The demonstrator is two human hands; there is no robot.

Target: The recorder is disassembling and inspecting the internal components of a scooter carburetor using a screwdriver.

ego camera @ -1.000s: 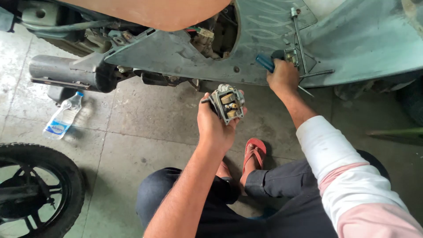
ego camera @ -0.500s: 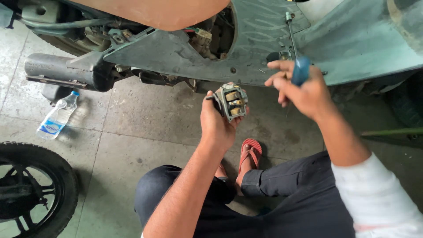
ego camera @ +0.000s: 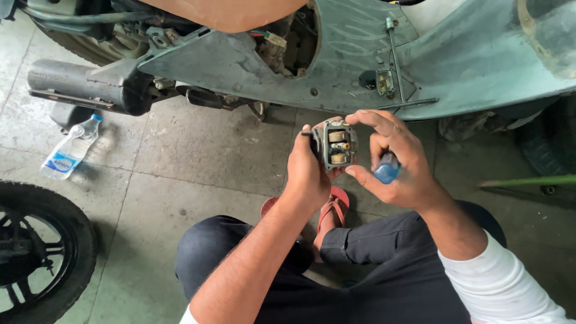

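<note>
Below the grey-green scooter body (ego camera: pixel 480 60), the left hand (ego camera: pixel 309 174) is gripping a small metal carburettor (ego camera: pixel 337 143) at mid-frame, while the right hand (ego camera: pixel 399 165) is pinching its edge and clasping a blue-handled screwdriver (ego camera: pixel 387 168).

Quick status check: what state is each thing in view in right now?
Small grey metal carburettor: opened, brass parts exposed, held in left hand.
Blue-handled screwdriver: gripped in right hand, fingers at the carburettor.
Clear plastic water bottle: capped, lying on the floor.
Grey-green scooter body: side opened, engine bay exposed.
Red sandal: worn.
</note>
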